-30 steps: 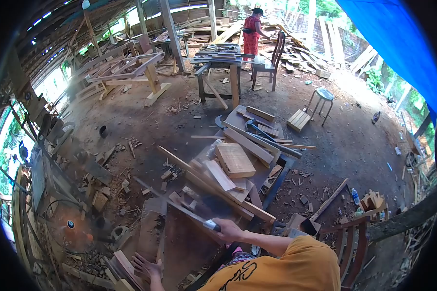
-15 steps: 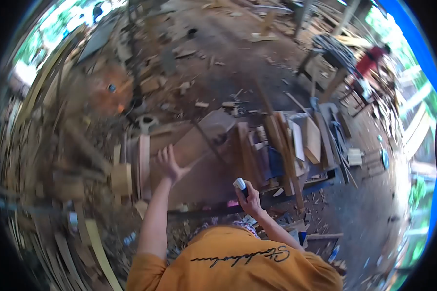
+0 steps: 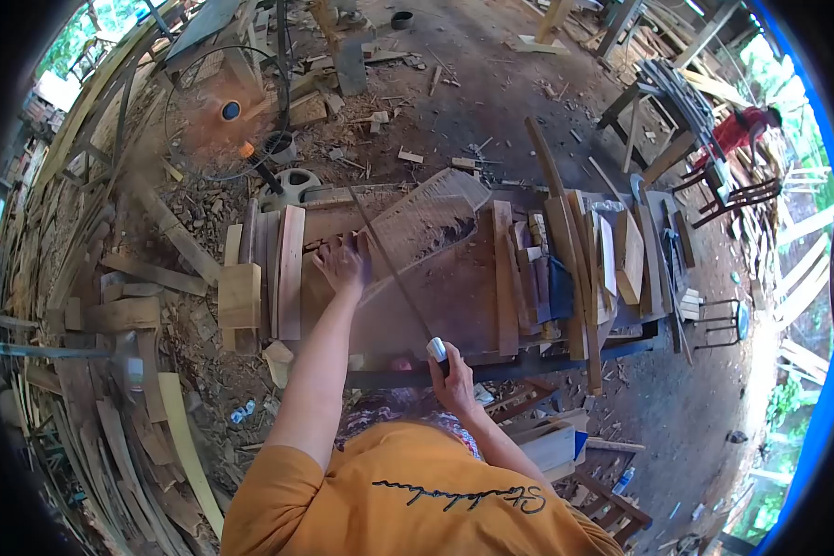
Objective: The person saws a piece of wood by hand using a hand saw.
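Note:
My right hand [image 3: 454, 378] is wrapped round the white and dark handle of a long thin blade [image 3: 394, 271]. From the handle the blade slants up and left across a wide wooden board [image 3: 422, 227] on the workbench [image 3: 417, 320]. My left hand [image 3: 343, 264] rests on the lower left end of that board, fingers spread, left of the blade. Rough dark patches mark the board's right side. Whether the blade touches the board I cannot tell.
Wood pieces [image 3: 290, 273] stand at the bench's left, and stacked planks [image 3: 565, 269] at its right. A round fan [image 3: 227, 111] is at the upper left. A person in red [image 3: 741, 130] is beside a chair [image 3: 737, 197] at the upper right.
The blade, blurred before, now shows clearly. My right hand has moved slightly left and down. My left hand sits a little higher and further right in view, as the whole view has shifted.

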`<state>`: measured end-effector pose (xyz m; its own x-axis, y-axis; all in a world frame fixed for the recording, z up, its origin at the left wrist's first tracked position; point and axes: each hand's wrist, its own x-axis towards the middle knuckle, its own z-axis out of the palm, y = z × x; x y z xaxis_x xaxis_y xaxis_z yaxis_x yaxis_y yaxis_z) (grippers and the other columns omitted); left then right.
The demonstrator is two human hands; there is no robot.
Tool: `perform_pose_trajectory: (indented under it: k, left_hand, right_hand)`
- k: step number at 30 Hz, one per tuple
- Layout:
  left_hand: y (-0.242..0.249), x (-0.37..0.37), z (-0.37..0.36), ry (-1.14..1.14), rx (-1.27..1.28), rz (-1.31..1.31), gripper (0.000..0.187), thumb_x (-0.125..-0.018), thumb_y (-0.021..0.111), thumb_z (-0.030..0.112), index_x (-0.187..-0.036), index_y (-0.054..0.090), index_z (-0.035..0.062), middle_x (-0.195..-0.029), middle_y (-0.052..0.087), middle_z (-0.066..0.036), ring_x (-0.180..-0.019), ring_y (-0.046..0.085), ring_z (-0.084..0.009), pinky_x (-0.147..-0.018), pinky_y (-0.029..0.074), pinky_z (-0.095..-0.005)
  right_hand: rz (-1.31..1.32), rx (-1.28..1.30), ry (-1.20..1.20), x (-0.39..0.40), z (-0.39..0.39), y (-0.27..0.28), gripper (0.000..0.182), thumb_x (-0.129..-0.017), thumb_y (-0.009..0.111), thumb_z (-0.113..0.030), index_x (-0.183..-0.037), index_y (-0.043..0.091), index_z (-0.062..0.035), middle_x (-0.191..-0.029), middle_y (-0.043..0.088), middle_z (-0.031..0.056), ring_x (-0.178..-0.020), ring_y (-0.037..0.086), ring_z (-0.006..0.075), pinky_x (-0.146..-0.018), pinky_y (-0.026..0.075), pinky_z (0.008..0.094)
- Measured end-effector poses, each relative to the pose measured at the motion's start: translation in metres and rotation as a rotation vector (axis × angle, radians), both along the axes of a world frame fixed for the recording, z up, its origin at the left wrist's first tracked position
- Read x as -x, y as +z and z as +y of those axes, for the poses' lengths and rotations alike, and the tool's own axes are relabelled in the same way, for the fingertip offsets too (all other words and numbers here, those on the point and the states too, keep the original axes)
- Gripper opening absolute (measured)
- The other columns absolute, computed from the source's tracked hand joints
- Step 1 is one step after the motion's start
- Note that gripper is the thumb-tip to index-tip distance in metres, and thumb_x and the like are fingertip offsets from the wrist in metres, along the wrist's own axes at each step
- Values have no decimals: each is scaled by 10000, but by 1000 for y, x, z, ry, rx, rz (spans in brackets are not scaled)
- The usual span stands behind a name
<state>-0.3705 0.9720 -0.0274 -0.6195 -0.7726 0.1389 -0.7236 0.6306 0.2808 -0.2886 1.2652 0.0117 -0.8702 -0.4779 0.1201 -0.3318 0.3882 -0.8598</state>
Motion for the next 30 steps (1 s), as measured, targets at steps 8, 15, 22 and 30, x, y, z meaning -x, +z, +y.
perform_pose_trajectory:
  k: [8, 15, 22, 30]
  left_hand:
    - [5, 4, 3, 29, 18, -35, 459, -968, 401, 493, -1100, 719, 190, -1172, 636, -122, -1184, 511, -323, -1065, 237, -525]
    - [-12, 4, -4, 7, 69, -65, 390, -957, 437, 435, -1107, 717, 208, -1159, 642, -94, -1140, 534, -317, -1028, 262, -514]
    - [-13, 1, -4, -17, 150, -38, 329, -953, 467, 397, -1094, 709, 224, -1132, 639, -79, -1070, 555, -302, -984, 287, -497]
    - [-15, 4, -3, 9, 150, -17, 345, -957, 453, 403, -1090, 709, 214, -1186, 637, -98, -1071, 554, -311, -979, 298, -499]
  right_hand:
    - [135, -22, 49, -12, -2, -10, 420, -870, 684, -86, -1237, 495, -5, -923, 638, 216, -796, 649, 403, -671, 530, 445]
    - [191, -176, 57, -22, 9, -24, 448, -825, 706, -87, -1205, 488, 4, -816, 581, 169, -702, 622, 355, -598, 516, 432]
    - [146, -197, 60, 15, -52, -29, 410, -779, 697, -85, -1129, 492, -29, -852, 555, 169, -742, 616, 372, -614, 518, 445]
    - [102, -191, 26, -17, -1, -11, 350, -772, 696, -70, -1062, 504, -37, -840, 548, 172, -733, 603, 376, -616, 509, 448]
